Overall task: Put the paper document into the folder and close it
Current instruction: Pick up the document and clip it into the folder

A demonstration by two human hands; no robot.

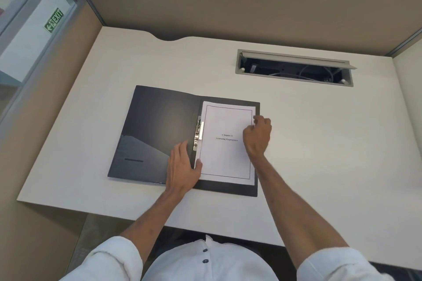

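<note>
A dark folder lies open flat on the white desk. The white paper document rests on its right half, its left edge beside the metal clip at the spine. My left hand lies flat on the folder's lower middle, fingers apart, thumb touching the paper's lower left edge. My right hand hovers curled at the paper's right edge, fingertips near the sheet's margin; whether it pinches the paper is unclear.
An open cable hatch with wires sits in the desk at the back right. Beige partition walls enclose the desk on the back, left and right. The desk's front edge runs just below the folder.
</note>
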